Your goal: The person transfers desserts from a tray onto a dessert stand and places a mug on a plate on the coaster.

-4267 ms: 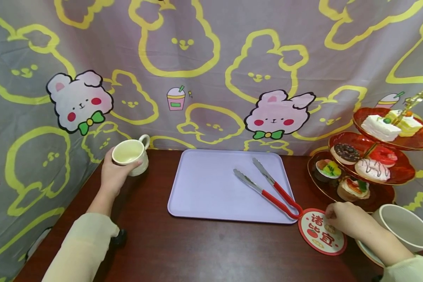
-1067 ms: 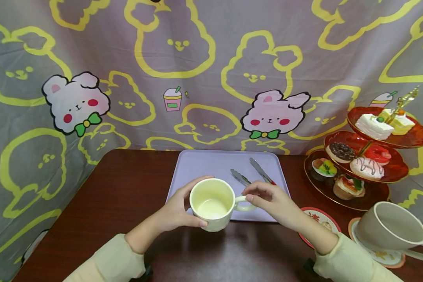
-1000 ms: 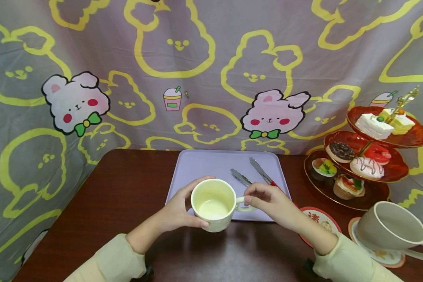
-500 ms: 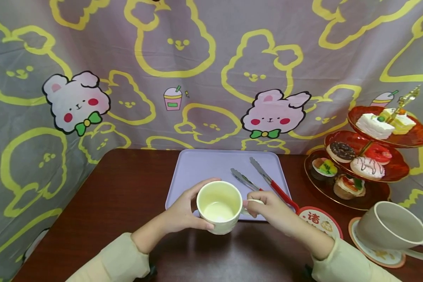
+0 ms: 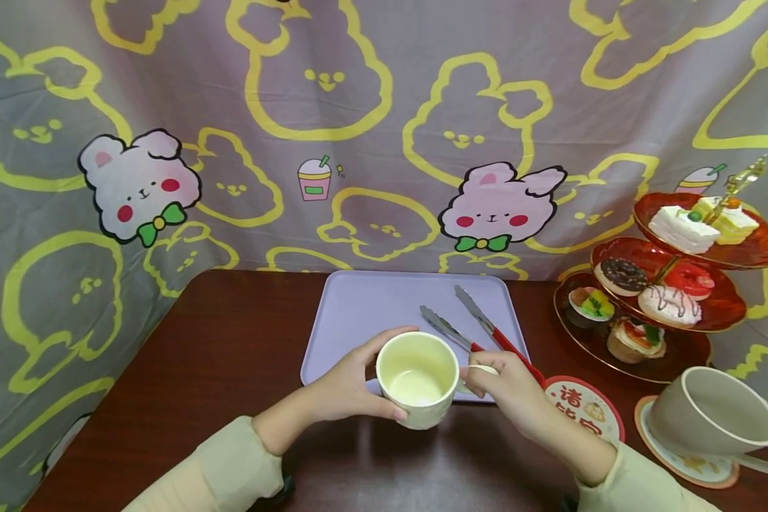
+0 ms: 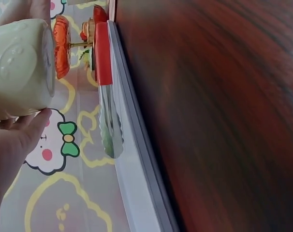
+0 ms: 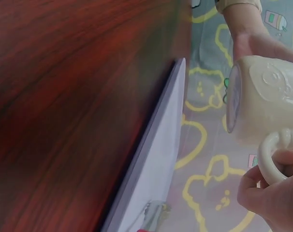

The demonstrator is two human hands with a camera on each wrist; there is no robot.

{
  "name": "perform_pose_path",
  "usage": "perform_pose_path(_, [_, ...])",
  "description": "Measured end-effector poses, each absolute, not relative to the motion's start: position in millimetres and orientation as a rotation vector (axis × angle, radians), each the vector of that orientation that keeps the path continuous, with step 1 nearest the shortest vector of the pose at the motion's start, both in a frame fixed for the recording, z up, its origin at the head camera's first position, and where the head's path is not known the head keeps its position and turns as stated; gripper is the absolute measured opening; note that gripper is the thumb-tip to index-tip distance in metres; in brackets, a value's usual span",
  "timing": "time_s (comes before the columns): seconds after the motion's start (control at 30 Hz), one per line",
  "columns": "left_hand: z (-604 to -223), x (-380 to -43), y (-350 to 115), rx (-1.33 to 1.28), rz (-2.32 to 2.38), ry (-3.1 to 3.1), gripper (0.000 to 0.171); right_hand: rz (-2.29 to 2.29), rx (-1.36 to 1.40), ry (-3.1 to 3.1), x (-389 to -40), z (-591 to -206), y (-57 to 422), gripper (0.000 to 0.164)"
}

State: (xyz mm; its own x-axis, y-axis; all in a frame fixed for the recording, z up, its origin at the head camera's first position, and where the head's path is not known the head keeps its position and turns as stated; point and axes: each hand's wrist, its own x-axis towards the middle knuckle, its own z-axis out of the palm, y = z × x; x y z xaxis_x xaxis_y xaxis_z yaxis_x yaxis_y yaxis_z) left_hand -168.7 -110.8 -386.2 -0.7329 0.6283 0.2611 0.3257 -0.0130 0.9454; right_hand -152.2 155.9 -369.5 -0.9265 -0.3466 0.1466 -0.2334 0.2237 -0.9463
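A cream mug (image 5: 420,414) is held above the table at the tray's front edge, its opening facing up towards the head camera. My left hand (image 5: 345,390) grips its body from the left, the thumb on the near side. My right hand (image 5: 513,391) holds the handle on the right, with fingers curled through it. In the right wrist view, a raised animal face shows on the mug (image 7: 267,104), and the ridged handle (image 7: 267,159) sits in the right hand (image 7: 277,200). From the left wrist view, the mug's underside is seen well above the tabletop.
Red-handled tongs (image 5: 448,328) lie on a lilac tray (image 5: 365,306) behind the mug. To the right are a round red-rimmed coaster (image 5: 589,405) and a larger beige mug (image 5: 704,419) on another coaster (image 5: 653,448). A three-tier red stand (image 5: 736,309) carries cakes and doughnuts.
The left hand has brought the mug from the table's far left to the middle. My right hand has left the coaster and taken the handle; both hands then drift slightly right with the mug.
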Motion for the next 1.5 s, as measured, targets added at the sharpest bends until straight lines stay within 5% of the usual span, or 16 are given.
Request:
perform_pose_path(0.37, [-386,-172,-107,1.021,1.863,1.948,0.092,-1.980,-0.672,2.279,-149,-379,171,0.035])
perform_pose_path(0.83, [-377,-176,-118,1.007,1.904,2.019,0.056,-2.099,-0.558,2.285,-149,-382,184,0.036])
perform_pose_path(1.5, [-371,-176,-140,1.018,1.809,2.224,0.046,-2.287,-0.602,2.131,-146,-386,215,0.035])
